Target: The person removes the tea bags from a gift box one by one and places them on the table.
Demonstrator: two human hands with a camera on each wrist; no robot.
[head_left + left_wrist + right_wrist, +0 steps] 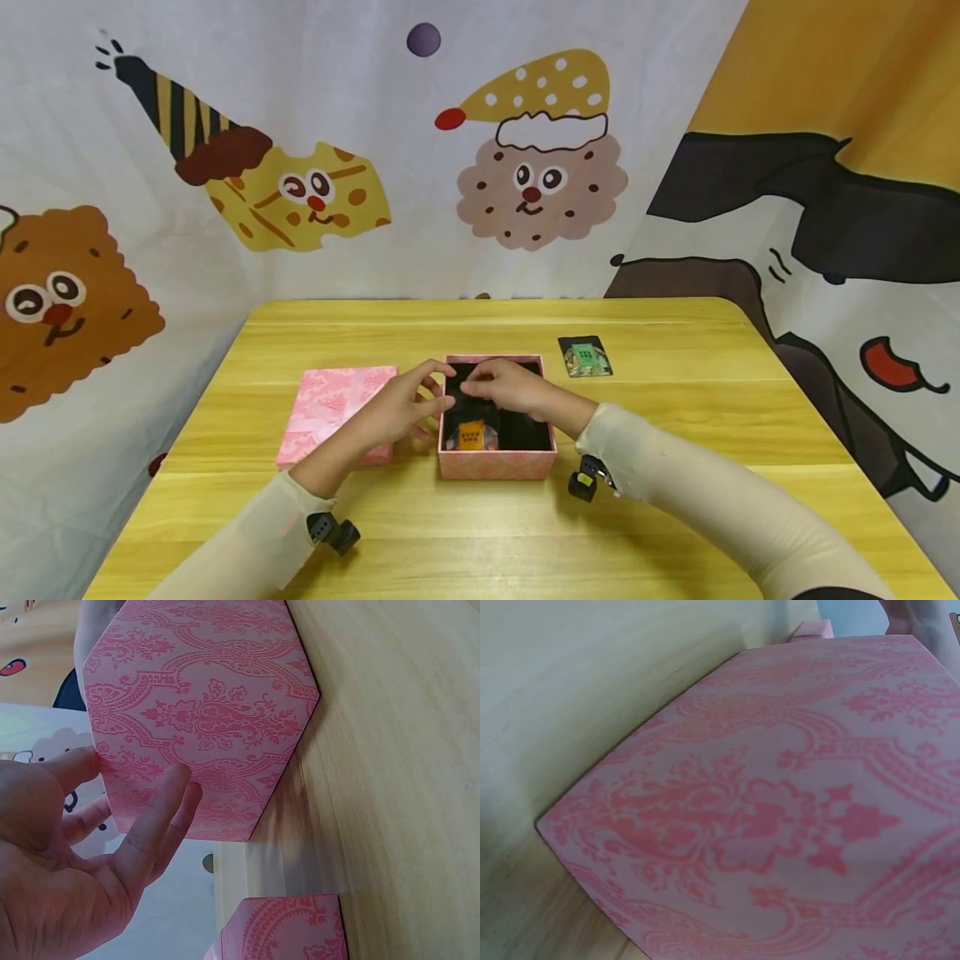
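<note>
A pink patterned open box with a dark interior stands on the table. Inside it, near the front left corner, lies a small packet with an orange label. My left hand is at the box's left side, its fingers spread and fairly straight. In the left wrist view, the fingertips lie against the outer wall. My right hand reaches over the right side into the box, fingers bent toward the thumb. Whether it pinches anything is unclear against the dark inside. The right wrist view shows only the box's outer wall.
The pink lid with a pale ribbon lies left of the box, partly behind my left forearm. A black packet with a green label lies at the back right. Behind the wooden table hangs a cartoon-printed cloth.
</note>
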